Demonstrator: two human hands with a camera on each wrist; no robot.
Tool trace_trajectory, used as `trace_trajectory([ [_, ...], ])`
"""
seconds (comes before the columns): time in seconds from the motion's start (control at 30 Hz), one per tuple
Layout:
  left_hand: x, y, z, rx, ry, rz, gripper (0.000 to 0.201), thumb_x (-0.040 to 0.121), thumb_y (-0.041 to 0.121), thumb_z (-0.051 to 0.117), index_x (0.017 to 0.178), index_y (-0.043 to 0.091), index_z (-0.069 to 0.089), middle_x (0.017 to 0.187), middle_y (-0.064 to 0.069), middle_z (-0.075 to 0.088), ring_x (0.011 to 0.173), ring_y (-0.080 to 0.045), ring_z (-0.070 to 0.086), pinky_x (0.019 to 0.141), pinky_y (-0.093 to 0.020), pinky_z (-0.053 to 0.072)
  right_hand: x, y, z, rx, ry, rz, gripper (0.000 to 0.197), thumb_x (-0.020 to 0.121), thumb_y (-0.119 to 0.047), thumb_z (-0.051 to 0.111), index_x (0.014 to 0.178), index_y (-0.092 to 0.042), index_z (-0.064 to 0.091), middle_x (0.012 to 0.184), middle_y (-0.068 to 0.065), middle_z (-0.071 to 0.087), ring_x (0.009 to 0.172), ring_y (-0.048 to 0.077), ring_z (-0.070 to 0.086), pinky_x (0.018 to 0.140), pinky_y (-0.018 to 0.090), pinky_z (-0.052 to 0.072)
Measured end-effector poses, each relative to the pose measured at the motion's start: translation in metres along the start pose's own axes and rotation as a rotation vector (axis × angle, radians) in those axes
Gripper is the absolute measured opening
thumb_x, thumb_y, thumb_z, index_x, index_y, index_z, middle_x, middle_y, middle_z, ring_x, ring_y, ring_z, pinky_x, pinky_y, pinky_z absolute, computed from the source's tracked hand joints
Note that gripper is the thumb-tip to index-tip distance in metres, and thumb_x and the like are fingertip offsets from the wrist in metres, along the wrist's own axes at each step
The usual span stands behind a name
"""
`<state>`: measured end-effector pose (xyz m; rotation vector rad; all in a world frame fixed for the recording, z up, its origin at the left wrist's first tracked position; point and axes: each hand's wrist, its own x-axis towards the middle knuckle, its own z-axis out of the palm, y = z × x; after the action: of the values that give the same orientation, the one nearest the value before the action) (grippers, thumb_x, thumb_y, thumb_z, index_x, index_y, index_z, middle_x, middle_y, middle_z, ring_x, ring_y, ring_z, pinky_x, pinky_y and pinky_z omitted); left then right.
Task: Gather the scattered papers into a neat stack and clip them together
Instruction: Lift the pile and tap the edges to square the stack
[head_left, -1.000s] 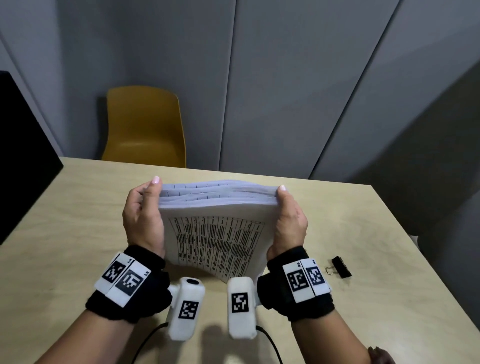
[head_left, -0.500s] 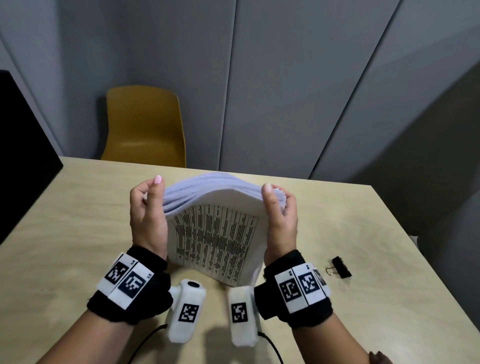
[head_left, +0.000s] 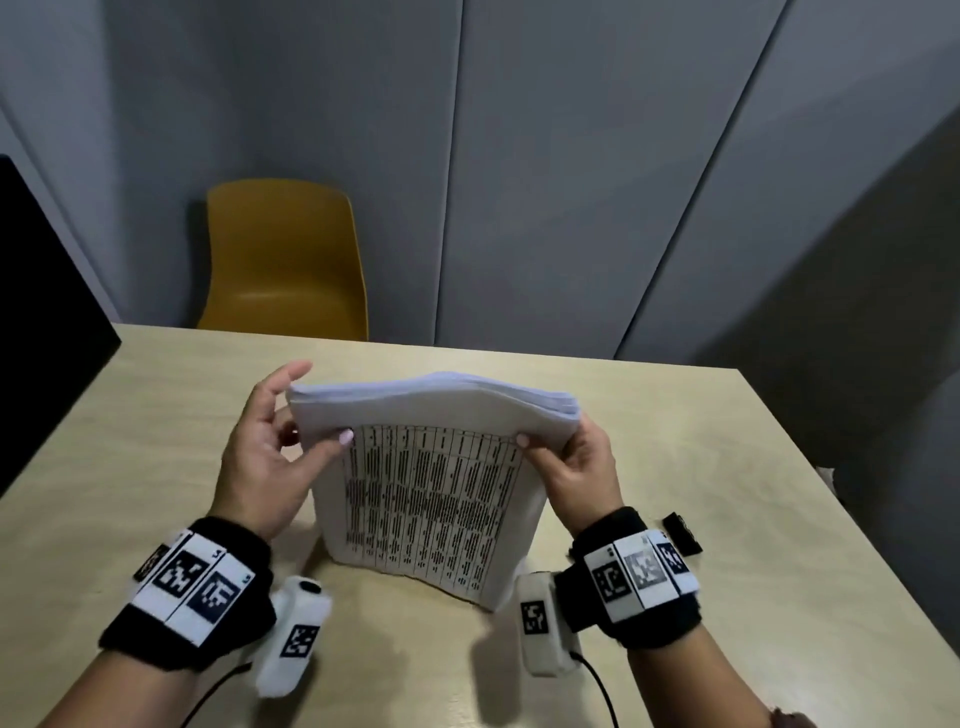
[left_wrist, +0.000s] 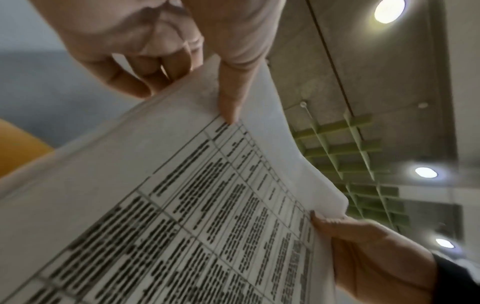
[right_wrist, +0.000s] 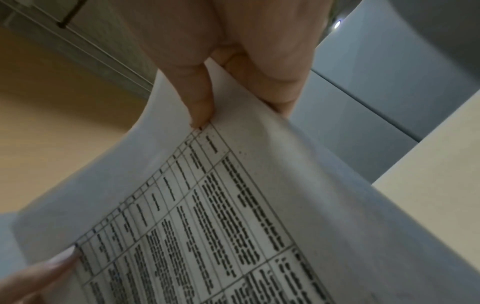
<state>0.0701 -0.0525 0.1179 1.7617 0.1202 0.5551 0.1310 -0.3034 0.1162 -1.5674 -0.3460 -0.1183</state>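
A stack of printed papers (head_left: 431, 499) stands upright on the wooden table (head_left: 727, 597), its bottom edge on the tabletop and its top bowed slightly. My left hand (head_left: 280, 436) pinches the top left corner, thumb on the printed front and fingers behind. My right hand (head_left: 571, 457) pinches the top right corner the same way. The left wrist view shows the papers (left_wrist: 182, 205) under my left hand's thumb (left_wrist: 228, 102). The right wrist view shows the papers (right_wrist: 233, 205) with the right hand's thumb (right_wrist: 200, 107) on them. A black binder clip (head_left: 682, 532) lies on the table just right of my right wrist.
A yellow chair (head_left: 283, 260) stands behind the table's far edge. A black panel (head_left: 36, 322) rises at the left. The table's right edge (head_left: 857, 519) runs close to the clip. Grey wall panels close the back.
My hands squeezed the stack's sides inward, bowing it, then spread apart again. They now pinch the top corners with thumbs on the front sheet, and the stack stands flatter.
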Motion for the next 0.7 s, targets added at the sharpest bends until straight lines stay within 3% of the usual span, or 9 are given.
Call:
trace_trajectory([
  [0.13, 0.001, -0.008, 0.013, -0.048, -0.029, -0.147, 0.028, 0.075, 0.005, 0.071, 0.089, 0.026, 0.058, 0.087, 0.005, 0.064, 0.088, -0.021, 0.064, 0.079, -0.029, 0.051, 0.0, -0.004, 0.01, -0.026, 0.038, -0.012, 0.032, 0.075, 0.0, 0.061, 0.092, -0.027, 0.059, 0.082, -0.014, 0.071, 0.082, 0.0, 0.064, 0.08, 0.02, 0.051],
  [0.23, -0.003, 0.002, 0.028, 0.12, 0.054, -0.014, 0.009, 0.082, 0.019, 0.066, 0.078, 0.016, 0.059, 0.073, -0.002, 0.063, 0.075, -0.028, 0.063, 0.066, -0.027, 0.048, -0.004, -0.012, 0.02, -0.035, 0.085, -0.091, 0.035, 0.08, 0.004, 0.056, 0.093, -0.028, 0.057, 0.087, -0.009, 0.064, 0.08, -0.001, 0.061, 0.077, 0.019, 0.05],
  [0.27, -0.005, 0.005, 0.03, 0.108, 0.08, 0.009, 0.009, 0.079, 0.026, 0.064, 0.081, 0.019, 0.059, 0.075, 0.001, 0.063, 0.075, -0.024, 0.063, 0.066, -0.026, 0.049, -0.006, -0.014, 0.022, -0.028, 0.109, -0.12, 0.035, 0.08, 0.004, 0.055, 0.093, -0.029, 0.055, 0.085, -0.011, 0.063, 0.078, -0.002, 0.06, 0.074, 0.017, 0.05],
  [0.37, -0.013, 0.012, 0.031, 0.07, 0.126, 0.081, 0.028, 0.073, 0.028, 0.059, 0.098, 0.039, 0.051, 0.093, 0.02, 0.057, 0.081, 0.01, 0.057, 0.067, -0.006, 0.045, -0.014, -0.013, 0.024, -0.047, 0.167, -0.148, 0.04, 0.076, -0.002, 0.057, 0.102, -0.03, 0.047, 0.082, -0.018, 0.061, 0.072, -0.002, 0.055, 0.069, 0.017, 0.048],
  [0.4, -0.016, 0.013, 0.031, 0.084, 0.145, 0.12, 0.041, 0.073, 0.023, 0.061, 0.11, 0.037, 0.047, 0.101, 0.023, 0.051, 0.084, 0.018, 0.053, 0.069, -0.001, 0.042, -0.017, -0.01, 0.023, -0.062, 0.165, -0.132, 0.048, 0.076, -0.001, 0.059, 0.111, -0.03, 0.043, 0.084, -0.018, 0.061, 0.073, -0.002, 0.056, 0.07, 0.016, 0.048],
  [0.43, -0.019, 0.011, 0.03, 0.084, 0.169, 0.148, 0.052, 0.074, 0.016, 0.064, 0.121, 0.026, 0.044, 0.105, 0.025, 0.046, 0.086, 0.025, 0.049, 0.069, 0.003, 0.04, -0.02, -0.006, 0.022, -0.08, 0.158, -0.107, 0.055, 0.078, 0.002, 0.06, 0.118, -0.029, 0.039, 0.087, -0.016, 0.06, 0.075, -0.003, 0.057, 0.073, 0.016, 0.048],
  [0.5, -0.021, 0.006, 0.03, 0.107, 0.199, 0.156, 0.06, 0.077, 0.003, 0.066, 0.13, 0.009, 0.041, 0.106, 0.021, 0.045, 0.086, 0.026, 0.048, 0.071, 0.006, 0.037, -0.023, 0.002, 0.023, -0.142, 0.146, -0.061, 0.051, 0.08, 0.001, 0.058, 0.117, -0.028, 0.039, 0.087, -0.013, 0.06, 0.075, -0.005, 0.057, 0.074, 0.023, 0.049],
  [0.6, -0.019, 0.011, 0.034, 0.136, 0.231, 0.158, 0.054, 0.077, 0.003, 0.067, 0.123, 0.019, 0.046, 0.105, 0.012, 0.056, 0.084, 0.017, 0.051, 0.073, 0.005, 0.037, -0.023, 0.005, 0.029, -0.207, 0.197, -0.062, 0.03, 0.075, -0.007, 0.048, 0.091, -0.032, 0.045, 0.074, -0.009, 0.056, 0.065, 0.006, 0.05, 0.065, 0.037, 0.048],
  [0.7, -0.017, 0.017, 0.04, 0.096, 0.277, 0.117, 0.066, 0.077, -0.005, 0.066, 0.133, 0.014, 0.038, 0.092, 0.022, 0.049, 0.072, 0.019, 0.055, 0.061, 0.0, 0.044, -0.023, 0.002, 0.032, -0.167, 0.255, -0.064, 0.026, 0.073, -0.01, 0.048, 0.089, -0.03, 0.044, 0.072, -0.01, 0.053, 0.061, 0.003, 0.048, 0.064, 0.036, 0.046],
])
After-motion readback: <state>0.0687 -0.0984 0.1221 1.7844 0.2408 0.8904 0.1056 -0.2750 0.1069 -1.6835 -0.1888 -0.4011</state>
